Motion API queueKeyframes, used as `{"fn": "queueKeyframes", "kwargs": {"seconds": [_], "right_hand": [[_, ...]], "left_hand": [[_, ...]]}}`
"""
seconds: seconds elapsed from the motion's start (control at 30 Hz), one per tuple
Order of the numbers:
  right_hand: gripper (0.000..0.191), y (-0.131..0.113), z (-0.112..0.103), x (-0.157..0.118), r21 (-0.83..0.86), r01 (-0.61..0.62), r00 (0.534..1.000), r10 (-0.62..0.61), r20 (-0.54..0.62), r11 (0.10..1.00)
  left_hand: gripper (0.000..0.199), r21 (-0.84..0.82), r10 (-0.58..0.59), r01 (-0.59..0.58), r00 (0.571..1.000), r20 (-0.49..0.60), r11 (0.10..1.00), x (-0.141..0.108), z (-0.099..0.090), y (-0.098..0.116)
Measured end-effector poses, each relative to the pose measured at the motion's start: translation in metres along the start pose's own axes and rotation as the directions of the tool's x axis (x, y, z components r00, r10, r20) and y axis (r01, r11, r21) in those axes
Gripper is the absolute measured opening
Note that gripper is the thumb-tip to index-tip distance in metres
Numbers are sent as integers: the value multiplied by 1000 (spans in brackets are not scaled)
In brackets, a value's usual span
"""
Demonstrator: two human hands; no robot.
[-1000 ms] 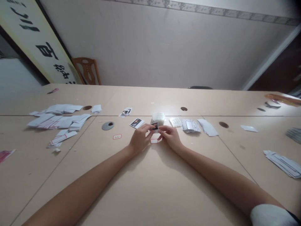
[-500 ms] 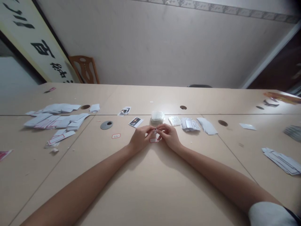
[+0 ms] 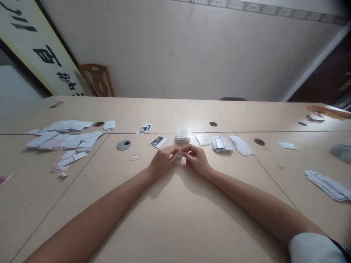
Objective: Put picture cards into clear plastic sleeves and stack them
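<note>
Two bare hands met mid-table, left hand and right hand, forearms angled in from either side. Nearest the person at the grip: a red-bordered card, just below the fingertips, seemingly flat on the table, long side running left-right, ends close to both hands. Right above it, the grip: both sets of fingertips pinched narrow around a small piece. It sat between the two hands, neither clearly nearer; only a pale sliver showed, so couldn't tell its long axis or which fingers bore the load. Next out, left: another red-bordered label, apart from the left hand. Photo card lay just beyond the left hand, tilted in plan. Straight past the fingertips: stack of clear cases, apart from the grip; flat clear case to its right, then printed cards just beside that. Farther left, small photos. Diff vs one second back: piece had shown a dark picture face then; now pale edge only, so it had turned or gone behind fingers. Hands held nearly the same pose, photo card and clear cases hadn't been moved.
</note>
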State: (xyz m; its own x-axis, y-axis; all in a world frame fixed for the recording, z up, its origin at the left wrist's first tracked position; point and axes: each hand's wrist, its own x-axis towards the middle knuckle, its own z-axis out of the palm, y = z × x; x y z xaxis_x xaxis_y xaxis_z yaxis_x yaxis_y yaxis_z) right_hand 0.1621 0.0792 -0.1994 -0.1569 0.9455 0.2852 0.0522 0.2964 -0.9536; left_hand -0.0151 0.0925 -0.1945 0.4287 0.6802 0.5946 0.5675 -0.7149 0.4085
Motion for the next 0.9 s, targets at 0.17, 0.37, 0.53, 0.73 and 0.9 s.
{"fn": "queueKeyframes", "kwargs": {"seconds": [0.17, 0.37, 0.53, 0.73, 0.9], "right_hand": [[24, 2, -1, 1, 10, 5, 1000, -5, 19, 1000], [24, 3, -1, 1, -5, 12, 999, -12, 37, 1000], [21, 5, -1, 1, 13, 9, 999, -10, 40, 1000], [23, 5, -3, 3, 36, -10, 999, 8, 42, 999], [23, 4, -3, 2, 18, -10, 999, 10, 47, 1000]], "left_hand": [[13, 24, 18, -18, 1000, -19, 1000, -1, 1, 0], [11, 30, 19, -18, 999, -27, 999, -1, 1, 0], [11, 44, -1, 3, 999, -42, 999, -3, 2, 1], [15, 32, -3, 6, 997, -81, 999, -2, 1, 4], [13, 9, -32, 33, 997, -70, 999, -1, 0, 7]]}}
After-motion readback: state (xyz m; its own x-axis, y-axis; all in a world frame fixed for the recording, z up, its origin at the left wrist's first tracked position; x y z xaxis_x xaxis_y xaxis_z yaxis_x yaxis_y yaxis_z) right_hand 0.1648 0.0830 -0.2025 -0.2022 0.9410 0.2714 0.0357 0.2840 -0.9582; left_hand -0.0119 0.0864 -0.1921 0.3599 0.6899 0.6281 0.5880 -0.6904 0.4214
